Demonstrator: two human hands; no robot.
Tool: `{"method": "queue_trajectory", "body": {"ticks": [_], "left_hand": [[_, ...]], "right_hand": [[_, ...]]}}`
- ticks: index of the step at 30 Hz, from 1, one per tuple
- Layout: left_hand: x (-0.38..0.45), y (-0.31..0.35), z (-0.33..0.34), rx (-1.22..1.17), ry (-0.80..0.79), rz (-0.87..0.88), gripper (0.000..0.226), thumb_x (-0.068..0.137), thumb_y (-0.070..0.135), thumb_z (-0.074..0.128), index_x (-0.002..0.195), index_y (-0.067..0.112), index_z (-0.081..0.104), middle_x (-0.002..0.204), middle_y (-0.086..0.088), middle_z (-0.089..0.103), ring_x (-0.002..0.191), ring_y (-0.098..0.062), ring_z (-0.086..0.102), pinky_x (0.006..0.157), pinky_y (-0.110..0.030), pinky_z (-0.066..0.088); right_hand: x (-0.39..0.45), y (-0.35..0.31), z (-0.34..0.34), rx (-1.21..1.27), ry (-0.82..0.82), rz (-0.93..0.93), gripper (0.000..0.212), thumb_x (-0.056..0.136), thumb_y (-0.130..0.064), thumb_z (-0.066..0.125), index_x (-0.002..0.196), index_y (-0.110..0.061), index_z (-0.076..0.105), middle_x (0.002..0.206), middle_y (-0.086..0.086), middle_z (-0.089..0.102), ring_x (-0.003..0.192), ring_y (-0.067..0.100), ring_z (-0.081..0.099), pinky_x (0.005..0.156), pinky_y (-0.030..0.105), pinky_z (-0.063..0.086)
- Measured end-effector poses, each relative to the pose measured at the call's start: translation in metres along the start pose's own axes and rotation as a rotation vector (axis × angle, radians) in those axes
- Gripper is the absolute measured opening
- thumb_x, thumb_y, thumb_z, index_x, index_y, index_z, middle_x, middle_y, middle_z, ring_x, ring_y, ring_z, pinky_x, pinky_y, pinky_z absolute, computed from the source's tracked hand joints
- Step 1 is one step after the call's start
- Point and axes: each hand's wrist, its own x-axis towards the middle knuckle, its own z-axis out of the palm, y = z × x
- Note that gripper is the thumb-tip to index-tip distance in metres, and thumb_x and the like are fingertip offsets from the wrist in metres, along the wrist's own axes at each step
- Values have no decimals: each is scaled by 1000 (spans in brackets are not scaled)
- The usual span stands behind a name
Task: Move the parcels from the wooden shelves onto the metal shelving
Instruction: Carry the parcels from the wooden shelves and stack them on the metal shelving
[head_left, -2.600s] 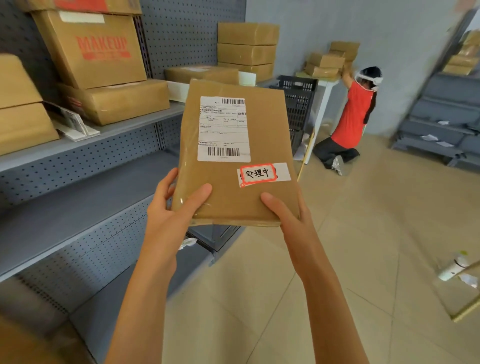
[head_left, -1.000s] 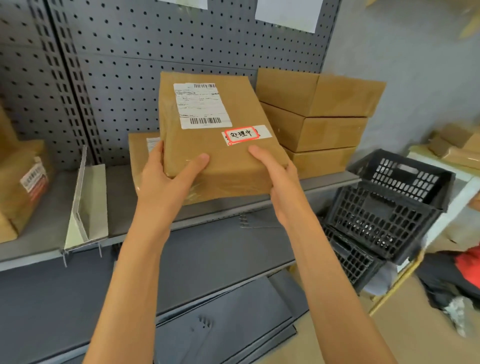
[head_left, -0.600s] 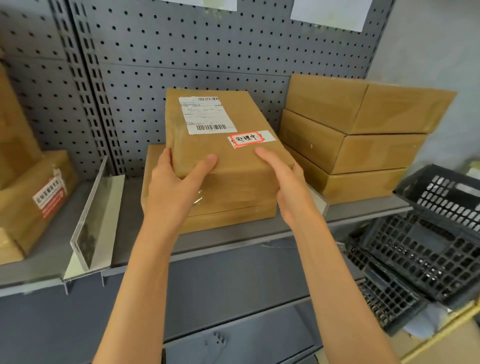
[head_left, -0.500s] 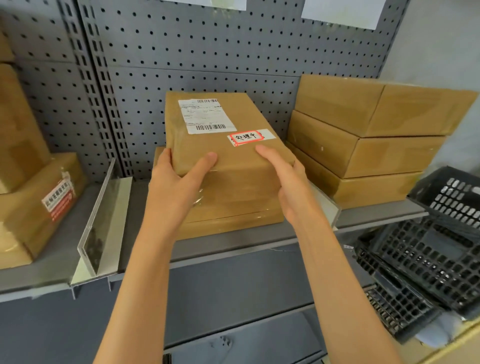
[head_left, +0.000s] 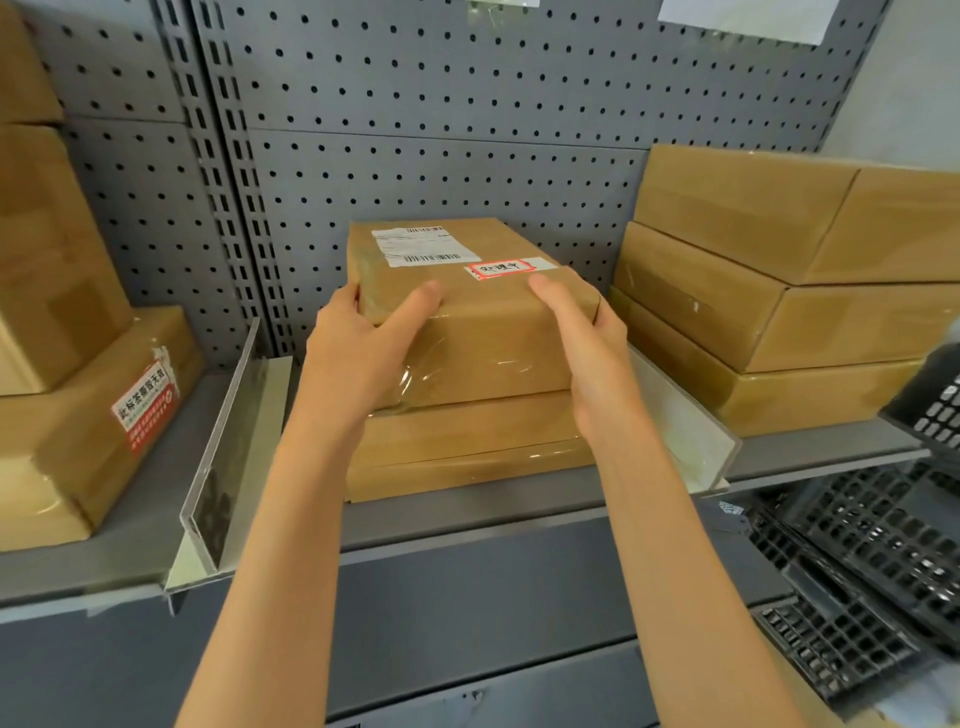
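You are at the grey metal shelving with its perforated back panel, and the step in hand looks like the set-down of one parcel. On the shelf board, between two clear plastic dividers, the flat brown cardboard parcel with a white shipping label and a red-edged sticker sits on top of another brown parcel of like footprint. It seems to rest there already, though you cannot tell whether its full weight is down.

To the right, past the right-hand clear divider, stands a stack of three larger brown boxes. To the left, past the left-hand clear divider, lie more brown boxes, one with a red-and-white sticker.

Your left hand grips the near left corner, thumb on top and fingers round the side. Your right hand holds the near right edge, thumb on top, fingers hidden behind it.

Next, square the parcel over the one beneath, then let go and draw both hands straight back toward you. The bay is snug: the right divider is just beside your right wrist, and the upper parcel's back edge is near the panel. Open room lies only in front.
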Motion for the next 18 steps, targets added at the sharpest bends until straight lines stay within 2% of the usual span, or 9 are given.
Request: {"method": "queue_trajectory", "body": {"ticks": [3, 6, 8, 10, 12, 13, 15, 16, 18], "left_hand": [[2, -1, -1, -4, -5, 13, 43, 78, 50, 68, 112, 27, 59, 98, 14, 65, 94, -8, 62, 88, -36, 52], [3, -2, -2, -1, -3, 25, 49, 76, 53, 69, 115, 26, 59, 100, 13, 65, 96, -10, 62, 91, -39, 52], [1, 0, -2, 22, 12, 50, 67, 70, 60, 68, 124, 23, 55, 107, 12, 63, 101, -10, 61, 93, -39, 50], [-5, 2, -2, 59, 52, 104, 85, 69, 64, 66, 139, 22, 42, 118, 17, 55, 112, -10, 54, 100, -36, 44], [-18, 2, -2, 111, 102, 188, 78, 82, 56, 62, 145, 20, 32, 117, 24, 47, 116, -5, 44, 102, -29, 36], [-26, 1, -4, 149, 126, 233, 74, 85, 53, 60, 146, 21, 31, 122, 21, 46, 119, -7, 42, 102, -29, 34], [-43, -1, -7, 249, 178, 331, 70, 88, 52, 57, 145, 21, 33, 139, 5, 44, 129, -15, 39, 103, -32, 32], [-51, -3, -9, 312, 213, 386, 67, 89, 50, 57, 144, 20, 35, 141, -1, 44, 130, -19, 38, 102, -33, 32], [-66, -6, -13, 475, 296, 484, 59, 90, 43, 58, 140, 17, 42, 135, -9, 48, 125, -28, 43, 99, -38, 34]], "right_hand": [[1, 2, 0, -25, 4, 15, 55, 79, -45, 71, 129, -32, 52, 114, -15, 57, 111, 8, 55, 97, 32, 46], [0, 2, -1, -38, -1, 13, 54, 81, -47, 70, 129, -32, 51, 111, -17, 55, 107, 6, 53, 94, 29, 44], [-1, 0, -1, -51, -9, -5, 53, 80, -49, 69, 127, -31, 51, 111, -18, 55, 105, 4, 52, 92, 27, 43], [-4, 1, -2, -73, -22, -41, 62, 77, -56, 69, 131, -29, 51, 122, -14, 57, 113, 6, 53, 98, 30, 43], [-11, 3, -6, -95, -38, -75, 73, 74, -62, 67, 136, -29, 48, 130, -13, 55, 120, 7, 51, 104, 33, 42], [-15, 4, -8, -98, -45, -97, 75, 74, -62, 67, 139, -28, 46, 132, -14, 53, 122, 6, 49, 104, 31, 41], [-29, 5, -15, -118, -49, -157, 73, 82, -53, 65, 144, -24, 39, 131, -17, 49, 121, -1, 46, 96, 15, 39], [-38, 5, -18, -138, -43, -189, 71, 85, -49, 64, 145, -23, 36, 132, -16, 48, 120, -3, 46, 94, 12, 38], [-55, 9, -26, -221, -21, -252, 73, 86, -48, 64, 147, -24, 32, 144, -11, 42, 130, 2, 40, 105, 23, 36]]}}
